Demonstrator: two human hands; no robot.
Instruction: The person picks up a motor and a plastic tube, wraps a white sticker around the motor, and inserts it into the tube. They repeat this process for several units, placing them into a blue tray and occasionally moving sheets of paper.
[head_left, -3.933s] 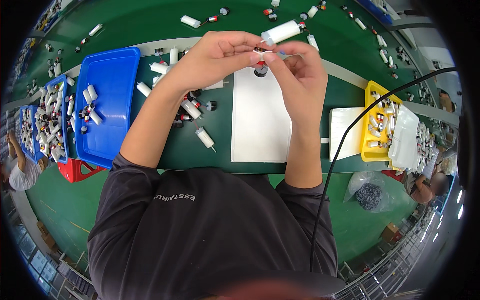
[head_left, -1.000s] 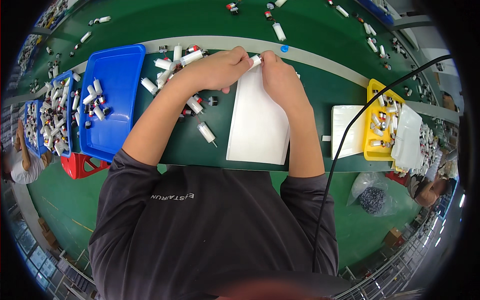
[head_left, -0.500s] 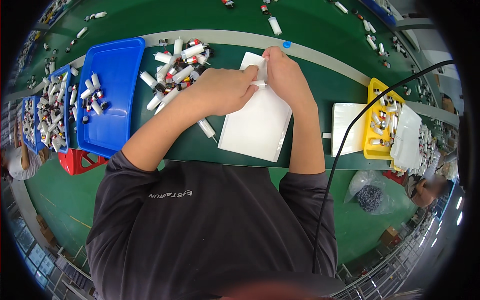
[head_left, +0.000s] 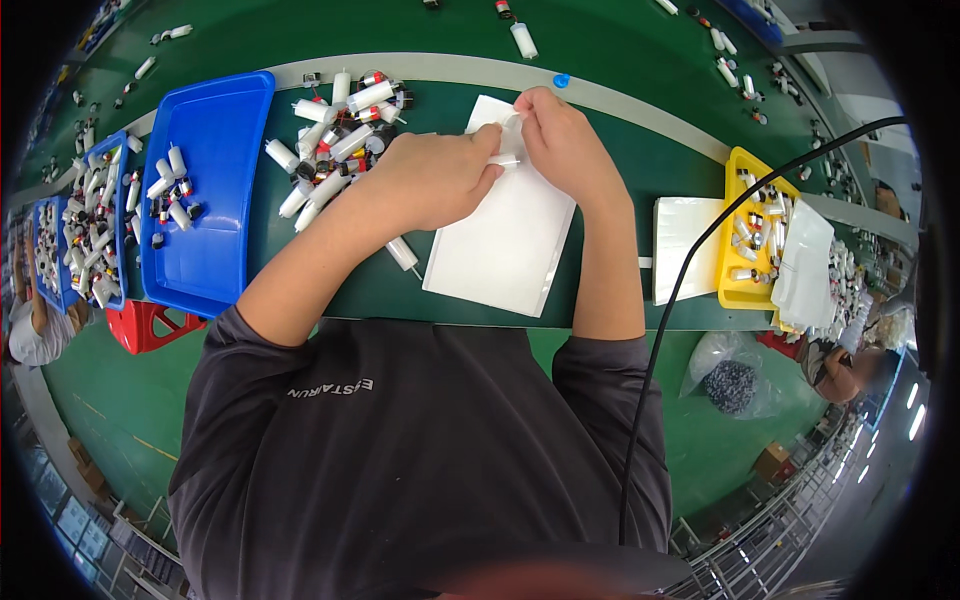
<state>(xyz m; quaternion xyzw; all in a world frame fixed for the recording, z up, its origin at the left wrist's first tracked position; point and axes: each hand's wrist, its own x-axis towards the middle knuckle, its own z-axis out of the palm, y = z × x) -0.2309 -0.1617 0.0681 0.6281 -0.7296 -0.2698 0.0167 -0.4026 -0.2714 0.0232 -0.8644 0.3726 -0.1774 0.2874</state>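
Observation:
My left hand (head_left: 445, 178) is closed around a white cylindrical part (head_left: 508, 160), whose pale end sticks out past the fingertips. To its right, my right hand (head_left: 565, 145) pinches thumb and finger together at the upper edge of a white sheet (head_left: 495, 250); what lies between those fingertips is too small to make out. Both hands are over the sheet, which lies flat on the green bench. Beside my left wrist is a heap of white cylindrical parts (head_left: 345, 140) with black and red ends. One loose white cylindrical part (head_left: 403, 254) lies below my left forearm.
A blue tray (head_left: 225, 240) with several parts stands at left, beyond it a fuller blue bin (head_left: 122, 230). At right are a white sheet stack (head_left: 675, 235) and a yellow tray (head_left: 735, 295) of parts. A black cable (head_left: 690, 260) crosses the view.
The whole view has shifted slightly, moving everything a little left and up. My hands keep nearly the same pose over the sheet, the left still gripping the white cylindrical part.

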